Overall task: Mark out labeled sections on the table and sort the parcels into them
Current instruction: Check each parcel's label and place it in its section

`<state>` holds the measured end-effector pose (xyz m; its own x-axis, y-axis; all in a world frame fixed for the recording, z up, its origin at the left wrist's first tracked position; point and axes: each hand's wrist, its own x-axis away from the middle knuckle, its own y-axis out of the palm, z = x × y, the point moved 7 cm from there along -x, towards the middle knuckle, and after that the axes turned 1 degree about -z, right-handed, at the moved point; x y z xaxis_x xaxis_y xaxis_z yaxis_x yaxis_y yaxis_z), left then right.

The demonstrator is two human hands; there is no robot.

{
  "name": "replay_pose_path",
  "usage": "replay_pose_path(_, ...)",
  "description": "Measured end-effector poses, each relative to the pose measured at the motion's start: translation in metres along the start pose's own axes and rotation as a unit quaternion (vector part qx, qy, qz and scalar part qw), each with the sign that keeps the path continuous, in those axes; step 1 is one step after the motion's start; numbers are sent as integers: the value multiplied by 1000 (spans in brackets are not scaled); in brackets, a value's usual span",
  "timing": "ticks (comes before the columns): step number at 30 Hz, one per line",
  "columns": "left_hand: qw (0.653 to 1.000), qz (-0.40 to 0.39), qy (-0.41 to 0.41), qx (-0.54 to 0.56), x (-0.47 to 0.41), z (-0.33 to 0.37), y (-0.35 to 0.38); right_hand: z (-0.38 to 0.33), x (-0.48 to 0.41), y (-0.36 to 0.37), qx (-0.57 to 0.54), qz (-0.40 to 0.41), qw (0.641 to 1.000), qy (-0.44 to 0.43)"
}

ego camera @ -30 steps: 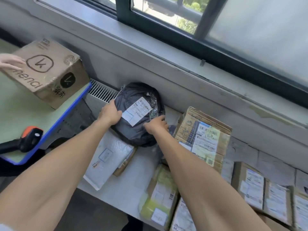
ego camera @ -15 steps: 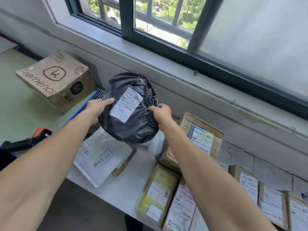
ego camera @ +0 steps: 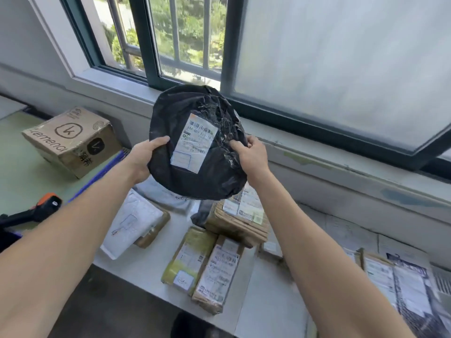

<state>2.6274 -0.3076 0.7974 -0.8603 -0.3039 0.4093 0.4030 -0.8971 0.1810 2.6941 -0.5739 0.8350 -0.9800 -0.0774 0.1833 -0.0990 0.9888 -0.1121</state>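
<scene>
A round black plastic parcel (ego camera: 195,176) with a white shipping label is held up in front of the window, label towards me. My left hand (ego camera: 146,154) grips its left edge, thumb on the front. My right hand (ego camera: 251,154) pinches its crinkled right edge. Below it, on a white ledge (ego camera: 268,301), lie several more parcels: a white padded mailer (ego camera: 131,223), a corrugated carton (ego camera: 239,220), a yellow-taped box (ego camera: 188,259) and a brown labelled box (ego camera: 217,272).
A green table with a blue edge (ego camera: 22,181) stands at the left, carrying a brown cardboard box (ego camera: 73,140) and an orange-and-black handheld scanner (ego camera: 44,206). More labelled parcels (ego camera: 402,284) line the ledge at the right. The window sill runs behind.
Both hands lifted the black parcel off the ledge and raised it to window height, turning its label towards me. Another person's hand on the brown box at the left is gone from view.
</scene>
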Motion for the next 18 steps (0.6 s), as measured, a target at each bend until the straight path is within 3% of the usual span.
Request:
replay_pose_path(6, 998, -47, 40, -21, 45, -3, 83, -16, 35, -96, -10, 6, 1000, -29)
replay_pose_path(12, 990, -126, -1, -70, 84, -38, 165, 2, 64, -185, 4, 45, 999, -26)
replay_pose_path(18, 991, -111, -11, -74, 97, -74, 207, 27, 88, -238, 4, 70, 997, -23)
